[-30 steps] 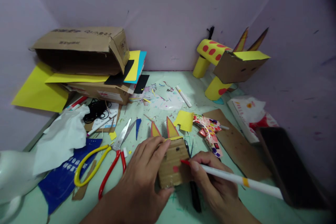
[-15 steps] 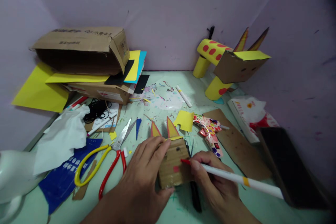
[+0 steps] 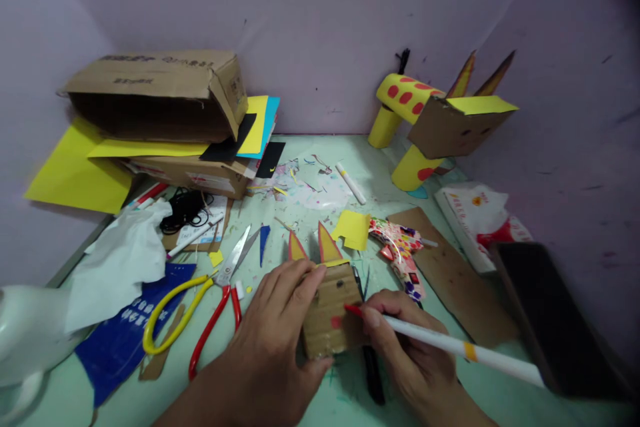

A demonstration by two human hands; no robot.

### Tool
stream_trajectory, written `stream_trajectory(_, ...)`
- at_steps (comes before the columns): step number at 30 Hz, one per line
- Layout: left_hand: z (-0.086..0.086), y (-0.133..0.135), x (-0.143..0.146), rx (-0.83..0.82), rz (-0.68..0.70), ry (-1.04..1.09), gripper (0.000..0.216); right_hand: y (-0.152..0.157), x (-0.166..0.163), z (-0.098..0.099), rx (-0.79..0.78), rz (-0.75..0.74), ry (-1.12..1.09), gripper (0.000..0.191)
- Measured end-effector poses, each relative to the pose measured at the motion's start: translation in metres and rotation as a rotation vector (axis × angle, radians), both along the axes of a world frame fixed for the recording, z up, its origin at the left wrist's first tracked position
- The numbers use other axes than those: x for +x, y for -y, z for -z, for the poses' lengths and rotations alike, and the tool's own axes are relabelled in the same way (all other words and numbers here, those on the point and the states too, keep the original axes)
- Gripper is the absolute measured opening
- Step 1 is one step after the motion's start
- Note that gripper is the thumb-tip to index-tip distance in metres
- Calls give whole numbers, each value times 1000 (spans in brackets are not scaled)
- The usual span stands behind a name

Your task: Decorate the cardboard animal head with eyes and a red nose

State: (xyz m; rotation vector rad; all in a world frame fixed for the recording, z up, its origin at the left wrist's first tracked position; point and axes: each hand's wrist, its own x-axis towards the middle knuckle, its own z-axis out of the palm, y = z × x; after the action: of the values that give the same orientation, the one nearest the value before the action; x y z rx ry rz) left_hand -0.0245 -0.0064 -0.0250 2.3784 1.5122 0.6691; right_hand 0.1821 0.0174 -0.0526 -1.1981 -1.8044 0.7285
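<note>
A small cardboard animal head with two pointed orange-and-yellow ears lies on the pale green table near the front. My left hand is wrapped around its left side and holds it down. My right hand pinches a long white marker with a red tip. The red tip touches the cardboard face, next to a small red mark. A black pen lies under my right hand.
Scissors with a yellow and a red handle lie left of my hands. Cardboard boxes with coloured paper are at the back left, a yellow spotted cardboard animal at the back right. Tissue, paper scraps and a cardboard strip are scattered around.
</note>
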Motion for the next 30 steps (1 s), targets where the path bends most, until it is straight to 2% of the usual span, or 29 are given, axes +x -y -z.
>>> stream_trajectory(15, 0, -1, 0, 6, 2, 16, 85, 1, -3, -1, -56, 62, -33, 28)
stream_trajectory(30, 1, 1, 0, 2, -5, 24, 86, 3, 0, 2, -69, 48, -30, 24)
